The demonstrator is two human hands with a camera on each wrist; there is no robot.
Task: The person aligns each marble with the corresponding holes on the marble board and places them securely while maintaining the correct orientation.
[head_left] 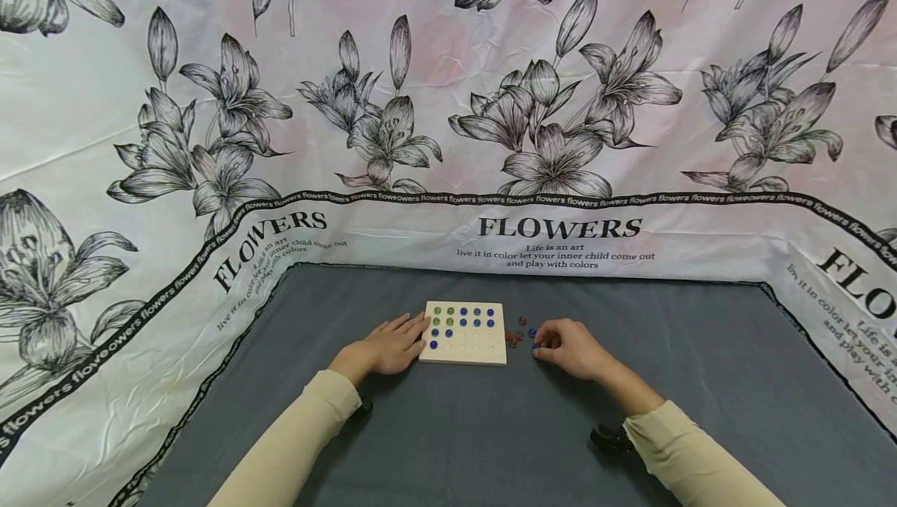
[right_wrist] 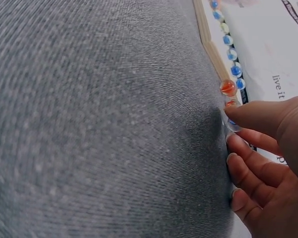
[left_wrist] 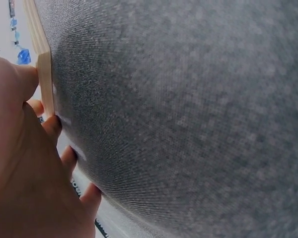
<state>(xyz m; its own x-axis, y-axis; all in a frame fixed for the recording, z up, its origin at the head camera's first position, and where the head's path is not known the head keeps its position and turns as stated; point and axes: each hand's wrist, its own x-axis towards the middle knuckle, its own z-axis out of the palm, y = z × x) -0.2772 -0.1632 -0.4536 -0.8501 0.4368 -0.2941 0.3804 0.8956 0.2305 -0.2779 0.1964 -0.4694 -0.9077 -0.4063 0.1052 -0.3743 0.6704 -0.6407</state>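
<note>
Shifting wooden board (head_left: pixel 470 340): an uneven push from the left hand (head_left: pixel 394 346) could jolt its seated marbles (head_left: pixel 464 311); those fingers lie spread against its left edge.
Right hand (head_left: pixel 571 347): fingers pinch a blue marble (right_wrist: pixel 233 126) at their tips, low over the bench (head_left: pixel 448 429); slick glass might squirt free.
Red marbles (head_left: pixel 514 339): loose between board and right fingers, easily knocked rolling.

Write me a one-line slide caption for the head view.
Left hand touching a wooden board of green marbles and blue marbles; right hand pinching another blue marble near loose reddish ones.
</note>
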